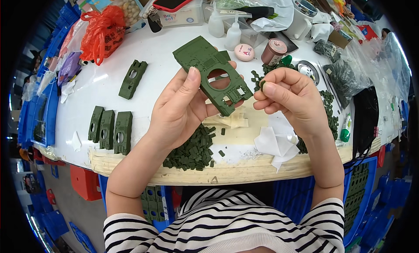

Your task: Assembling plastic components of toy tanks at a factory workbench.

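Observation:
My left hand [174,109] grips a dark green plastic model tank hull [198,56], raised over the table and tilted. The hull has a large round hole and smaller square openings at its near end. Close to that end, my right hand [294,102] pinches a small green piece [262,83] between thumb and forefinger; most of it is hidden. Below my left wrist lies a heap of small green plastic parts [192,150]. A single smaller green hull [133,80] rests on the left of the table, with a row of three similar hulls [107,130] nearer me.
White tissue [277,144] lies below my right hand. Farther back stand white squeeze bottles [233,37], a pink round tin [244,52] and a jar [273,52]. A red plastic bag [104,32] sits back left. On the right are tweezers [331,85] and a green-and-white tube [346,128].

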Demonstrator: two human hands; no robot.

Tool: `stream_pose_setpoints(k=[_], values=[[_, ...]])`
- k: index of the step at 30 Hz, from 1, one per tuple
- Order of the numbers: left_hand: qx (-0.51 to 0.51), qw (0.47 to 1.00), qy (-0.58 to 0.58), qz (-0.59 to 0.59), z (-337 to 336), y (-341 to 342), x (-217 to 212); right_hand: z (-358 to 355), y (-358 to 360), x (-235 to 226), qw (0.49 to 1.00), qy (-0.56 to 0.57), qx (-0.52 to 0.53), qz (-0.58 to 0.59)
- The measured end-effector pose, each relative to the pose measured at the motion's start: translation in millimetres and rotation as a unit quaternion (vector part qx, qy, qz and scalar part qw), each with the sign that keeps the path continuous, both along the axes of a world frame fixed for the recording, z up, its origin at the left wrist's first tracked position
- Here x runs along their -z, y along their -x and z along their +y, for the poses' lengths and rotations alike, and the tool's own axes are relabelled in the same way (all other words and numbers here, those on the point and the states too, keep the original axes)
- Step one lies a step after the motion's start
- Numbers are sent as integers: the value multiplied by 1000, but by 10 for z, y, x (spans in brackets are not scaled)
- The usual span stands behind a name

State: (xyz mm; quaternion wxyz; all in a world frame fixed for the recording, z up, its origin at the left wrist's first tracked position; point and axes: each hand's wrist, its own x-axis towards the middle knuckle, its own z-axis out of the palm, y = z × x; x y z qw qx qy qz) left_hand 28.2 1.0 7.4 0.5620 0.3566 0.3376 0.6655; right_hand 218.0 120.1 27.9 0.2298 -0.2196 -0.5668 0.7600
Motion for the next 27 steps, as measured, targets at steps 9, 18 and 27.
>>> stream_pose_setpoints(k=[9,18,27], values=[[9,1000,5,5,-3,11,1,1,-5,4,1000,3,-20,-19],[112,986,101,-75,-64,100,-13,-46,-57,-34,967,-252,13,48],[313,922,219,-65,-134,87,-24,-323,0,-313,859,-506,-66,26]])
